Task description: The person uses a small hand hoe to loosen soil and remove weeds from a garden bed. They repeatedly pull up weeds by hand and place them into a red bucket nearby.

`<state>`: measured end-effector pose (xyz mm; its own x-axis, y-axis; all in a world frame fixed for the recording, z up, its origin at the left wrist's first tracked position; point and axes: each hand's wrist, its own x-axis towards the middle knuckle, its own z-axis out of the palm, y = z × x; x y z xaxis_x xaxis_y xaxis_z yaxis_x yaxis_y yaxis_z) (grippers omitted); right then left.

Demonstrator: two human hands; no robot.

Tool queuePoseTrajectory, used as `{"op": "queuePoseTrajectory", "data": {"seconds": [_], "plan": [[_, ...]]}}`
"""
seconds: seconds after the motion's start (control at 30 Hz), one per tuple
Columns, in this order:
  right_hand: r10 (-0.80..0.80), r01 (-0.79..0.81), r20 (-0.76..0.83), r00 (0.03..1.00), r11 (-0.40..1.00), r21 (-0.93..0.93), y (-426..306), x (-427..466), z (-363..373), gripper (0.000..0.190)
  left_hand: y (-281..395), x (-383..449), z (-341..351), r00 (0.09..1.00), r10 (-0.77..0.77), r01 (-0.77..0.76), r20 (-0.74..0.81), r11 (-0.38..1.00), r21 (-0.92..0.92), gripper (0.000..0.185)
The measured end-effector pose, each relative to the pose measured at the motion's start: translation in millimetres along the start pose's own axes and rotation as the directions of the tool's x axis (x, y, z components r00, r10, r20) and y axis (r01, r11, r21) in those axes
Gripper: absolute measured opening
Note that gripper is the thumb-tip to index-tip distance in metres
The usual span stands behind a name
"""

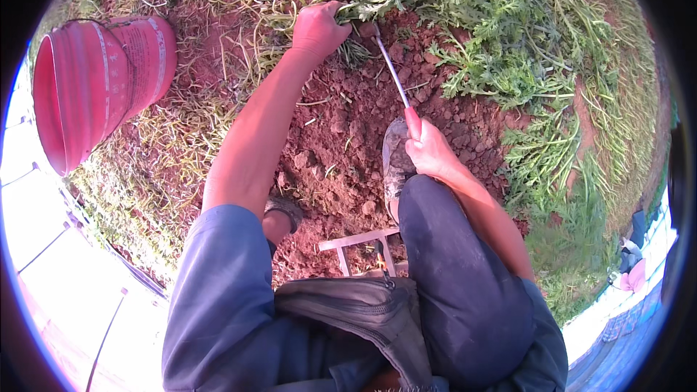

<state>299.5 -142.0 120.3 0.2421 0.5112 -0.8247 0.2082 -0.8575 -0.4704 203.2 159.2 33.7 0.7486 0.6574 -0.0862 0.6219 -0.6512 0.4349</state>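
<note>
My left hand is closed around the stems of a leafy green plant at the upper middle. In my right hand is the red handle of a long metal-shafted hand tool. Its far end meets the soil close to the plant's base, to the right of my left hand; the shape of that end is partly hidden by soil and leaves. Loose reddish soil lies below both hands. More standing plants with lobed leaves grow to the right of the tool.
A red plastic bucket bearing writing lies tipped on its side at the left, on ground strewn with cut stems. My shoe is under the right hand. A small frame and a dark waist bag are near my body.
</note>
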Motion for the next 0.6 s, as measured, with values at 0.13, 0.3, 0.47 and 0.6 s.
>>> {"op": "queuePoseTrajectory", "data": {"seconds": [0.13,0.3,0.47,0.6], "plan": [[0.025,-0.019,-0.074,0.997,0.996,0.084,-1.6,6.3,10.0,0.024,-4.8,-12.0,-1.9,0.996,0.034,-0.044,-0.084,0.993,-0.112,0.041],[-0.099,0.096,-0.05,0.994,0.994,-0.044,31.3,-4.6,14.4,0.016,13.9,-11.9,-15.8,0.989,-0.038,0.044,0.146,0.998,-0.038,0.042],[-0.002,-0.005,0.082,0.997,0.996,0.085,34.7,-57.8,-1.2,0.025,25.7,-67.3,-45.8,0.921,-0.111,0.186,0.373,0.968,-0.17,0.034],[0.076,-0.075,-0.043,0.996,0.997,0.029,46.6,-72.3,-7.5,0.025,34.0,-132.2,-58.0,0.787,-0.245,0.506,0.566,0.781,-0.366,0.036]]}}
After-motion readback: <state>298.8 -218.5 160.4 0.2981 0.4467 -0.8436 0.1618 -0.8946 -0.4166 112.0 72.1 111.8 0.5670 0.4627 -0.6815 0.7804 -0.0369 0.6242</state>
